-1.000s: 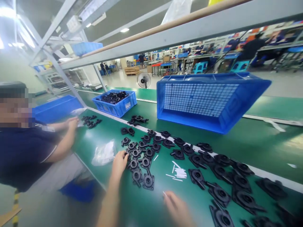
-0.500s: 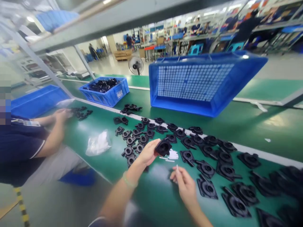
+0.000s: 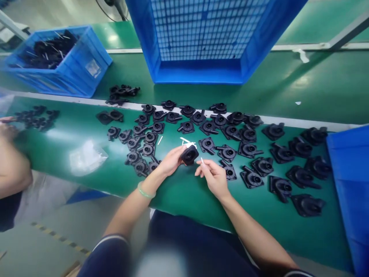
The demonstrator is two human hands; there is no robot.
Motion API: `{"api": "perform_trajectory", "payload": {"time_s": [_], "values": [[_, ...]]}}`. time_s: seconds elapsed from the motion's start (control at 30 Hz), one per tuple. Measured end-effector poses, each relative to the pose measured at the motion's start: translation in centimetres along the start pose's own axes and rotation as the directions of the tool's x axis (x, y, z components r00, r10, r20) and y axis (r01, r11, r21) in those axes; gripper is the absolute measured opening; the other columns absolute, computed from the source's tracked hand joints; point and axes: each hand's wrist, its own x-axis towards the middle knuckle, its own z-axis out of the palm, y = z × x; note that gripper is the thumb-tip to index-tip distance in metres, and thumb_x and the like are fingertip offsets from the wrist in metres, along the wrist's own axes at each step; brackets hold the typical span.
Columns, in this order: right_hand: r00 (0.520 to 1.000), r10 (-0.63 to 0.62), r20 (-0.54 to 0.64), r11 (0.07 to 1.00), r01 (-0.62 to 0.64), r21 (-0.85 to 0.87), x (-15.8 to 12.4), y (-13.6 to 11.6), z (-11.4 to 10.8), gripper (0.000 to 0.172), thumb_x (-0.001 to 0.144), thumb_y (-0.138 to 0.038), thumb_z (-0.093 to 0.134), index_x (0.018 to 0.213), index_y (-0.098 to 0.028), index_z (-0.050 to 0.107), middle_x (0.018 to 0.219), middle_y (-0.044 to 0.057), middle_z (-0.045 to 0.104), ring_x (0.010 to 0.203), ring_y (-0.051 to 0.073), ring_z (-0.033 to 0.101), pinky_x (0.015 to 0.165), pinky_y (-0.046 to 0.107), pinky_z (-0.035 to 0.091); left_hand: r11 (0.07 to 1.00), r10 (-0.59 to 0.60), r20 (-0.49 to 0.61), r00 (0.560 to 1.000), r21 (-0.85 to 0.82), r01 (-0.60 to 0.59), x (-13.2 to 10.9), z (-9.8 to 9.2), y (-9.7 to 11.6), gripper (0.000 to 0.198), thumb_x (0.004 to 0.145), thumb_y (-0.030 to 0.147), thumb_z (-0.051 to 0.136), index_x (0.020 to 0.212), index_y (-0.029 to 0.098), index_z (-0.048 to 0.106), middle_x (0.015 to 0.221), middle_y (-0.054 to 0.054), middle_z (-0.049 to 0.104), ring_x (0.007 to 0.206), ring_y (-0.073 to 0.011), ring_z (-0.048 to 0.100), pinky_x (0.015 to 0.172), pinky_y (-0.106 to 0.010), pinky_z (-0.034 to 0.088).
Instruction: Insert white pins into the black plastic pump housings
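Observation:
My left hand (image 3: 170,161) is closed on a black plastic part (image 3: 189,155), held just above the green belt (image 3: 72,132). Close to its right, my right hand (image 3: 213,177) pinches a small white pin (image 3: 202,160) whose tip points toward that part. A few loose white pins (image 3: 186,141) lie on the belt just behind the held part. Several identical black parts (image 3: 250,148) are spread over the belt to the left, behind and to the right of my hands.
A large blue crate (image 3: 207,38) stands tilted behind the belt. A smaller blue bin (image 3: 83,71) of black parts sits at the far left. A clear plastic bag (image 3: 86,157) lies on the belt. A co-worker's arm (image 3: 11,169) is at the left. Something blue (image 3: 350,184) fills the right edge.
My view has tilted down onto the belt. My left hand picked a black part off the belt and brought it toward the middle; my right hand brought a white pin up beside it.

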Motion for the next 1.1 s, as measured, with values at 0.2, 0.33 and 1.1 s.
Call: {"api": "perform_trajectory", "payload": {"time_s": [0.2, 0.33, 1.1], "values": [[0.999, 0.039, 0.014, 0.999, -0.039, 0.019, 0.14, -0.38, -0.11, 0.022, 0.091, -0.036, 0.050, 0.094, -0.017, 0.061, 0.060, -0.001, 0.062, 0.050, 0.010, 0.051, 0.052, 0.023, 0.043, 0.996, -0.004, 0.022, 1.000, 0.088, 0.002, -0.25, 0.45, 0.26, 0.040, 0.075, 0.052, 0.064, 0.085, 0.013, 0.063, 0.072, 0.000, 0.056, 0.064, -0.0089, 0.048, 0.059, -0.020, 0.040], [0.999, 0.033, 0.018, 0.999, -0.033, -0.010, 0.19, -0.10, -0.03, 0.019, 0.089, -0.034, 0.054, 0.093, -0.016, 0.061, 0.059, -0.002, 0.062, 0.051, 0.010, 0.053, 0.052, 0.023, 0.042, 0.992, -0.009, 0.043, 0.999, 0.122, 0.003, -0.33, 0.71, 0.24, 0.041, 0.074, 0.053, 0.064, 0.084, 0.013, 0.062, 0.071, 0.000, 0.054, 0.065, -0.0094, 0.046, 0.060, -0.021, 0.039], [0.998, 0.022, 0.063, 0.991, -0.014, -0.130, 0.21, -0.07, 0.19, 0.024, 0.090, -0.034, 0.049, 0.083, -0.016, 0.062, 0.046, -0.005, 0.053, 0.041, 0.009, 0.046, 0.050, 0.022, 0.038, 0.951, 0.044, 0.099, 0.994, 0.300, -0.072, -0.34, 0.39, 0.09, 0.040, 0.079, 0.054, 0.057, 0.074, 0.014, 0.051, 0.062, 0.002, 0.049, 0.058, -0.0087, 0.045, 0.058, -0.023, 0.035]]}}
